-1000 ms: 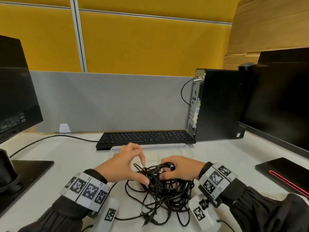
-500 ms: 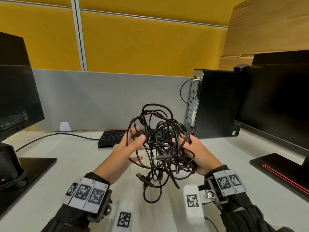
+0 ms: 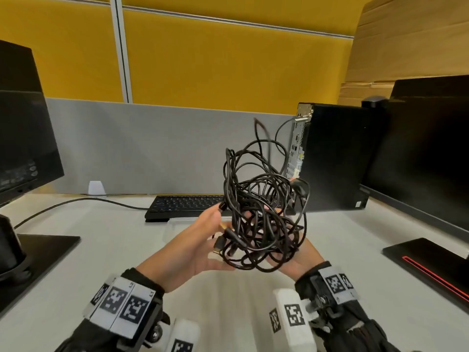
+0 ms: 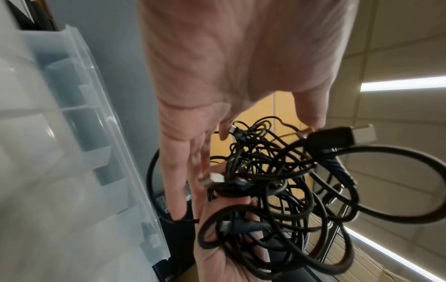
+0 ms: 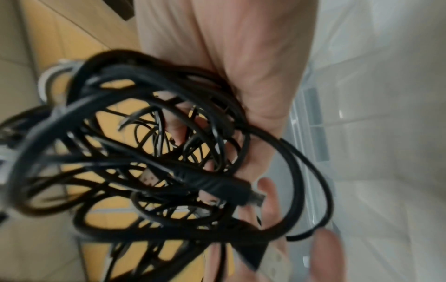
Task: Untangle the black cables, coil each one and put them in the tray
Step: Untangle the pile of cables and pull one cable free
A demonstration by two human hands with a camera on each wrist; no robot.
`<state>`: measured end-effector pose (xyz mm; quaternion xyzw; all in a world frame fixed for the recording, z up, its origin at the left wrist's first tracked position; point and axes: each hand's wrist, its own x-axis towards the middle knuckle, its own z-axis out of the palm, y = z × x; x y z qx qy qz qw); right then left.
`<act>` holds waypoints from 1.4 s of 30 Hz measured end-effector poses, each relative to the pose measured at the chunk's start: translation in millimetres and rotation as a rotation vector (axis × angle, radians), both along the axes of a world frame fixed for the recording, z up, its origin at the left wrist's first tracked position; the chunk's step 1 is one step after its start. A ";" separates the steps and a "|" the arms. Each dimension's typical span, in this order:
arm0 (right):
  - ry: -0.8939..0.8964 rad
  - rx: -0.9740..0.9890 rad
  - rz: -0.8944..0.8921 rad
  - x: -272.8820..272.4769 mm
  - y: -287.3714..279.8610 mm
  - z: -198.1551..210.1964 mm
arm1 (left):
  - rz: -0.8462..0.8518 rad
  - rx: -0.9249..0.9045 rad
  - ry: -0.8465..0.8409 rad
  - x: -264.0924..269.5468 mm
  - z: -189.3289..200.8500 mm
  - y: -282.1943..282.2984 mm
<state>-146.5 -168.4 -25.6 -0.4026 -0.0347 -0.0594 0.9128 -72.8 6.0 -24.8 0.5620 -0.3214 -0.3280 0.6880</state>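
Observation:
A tangle of black cables (image 3: 261,212) hangs in the air above the desk, held between my two hands. My right hand (image 3: 302,255) is under it, palm up, with fingers threaded into the loops (image 5: 144,152) and curled round them. My left hand (image 3: 213,224) lies against the tangle's left side with its fingers straight (image 4: 173,171). Several plugs stick out, among them a USB plug (image 4: 362,133). The clear plastic tray (image 3: 177,222) sits on the desk behind my hands, mostly hidden; its ribbed wall (image 4: 72,133) fills the left of the left wrist view.
A black keyboard (image 3: 187,203) lies behind the tray. A PC tower (image 3: 335,158) stands at the back right. Monitors stand at the left (image 3: 22,128) and right (image 3: 426,148), their bases on the desk. A cable (image 3: 76,201) runs across the left of the desk.
The tangle was lifted off the desk and now sits higher and further right. Both hands have turned palm up beneath and beside it.

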 end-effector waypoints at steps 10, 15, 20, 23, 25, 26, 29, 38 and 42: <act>-0.368 -1.331 -0.874 -17.8 -16.0 25.6 | -0.093 -0.185 0.188 -9.1 16.2 13.7; -0.579 -1.859 -1.182 -26.5 3.9 38.0 | -0.140 -0.206 0.177 -23.6 12.4 2.9; -0.627 -2.191 -1.138 -24.0 18.5 35.4 | 0.009 -0.259 0.244 -25.2 13.8 -0.7; -0.668 -1.979 -0.824 -30.0 14.2 37.7 | 0.104 -0.307 0.211 -19.8 15.4 0.9; -0.672 -1.661 -0.711 -37.3 7.8 40.9 | 0.162 -0.360 0.200 -16.6 16.4 2.6; -0.663 -1.533 -0.730 -40.2 3.7 42.3 | 0.186 -0.380 0.209 -15.1 15.8 2.9; -0.522 -1.293 -0.848 -42.2 -6.2 41.9 | 0.235 -0.417 0.216 -12.2 13.2 2.9; -0.023 -0.647 -0.100 -24.6 -22.9 30.5 | 0.230 -0.389 0.041 -14.0 12.2 3.1; -0.030 -0.712 -0.025 -26.5 -31.7 27.4 | 0.218 -0.369 -0.013 -12.9 12.4 5.6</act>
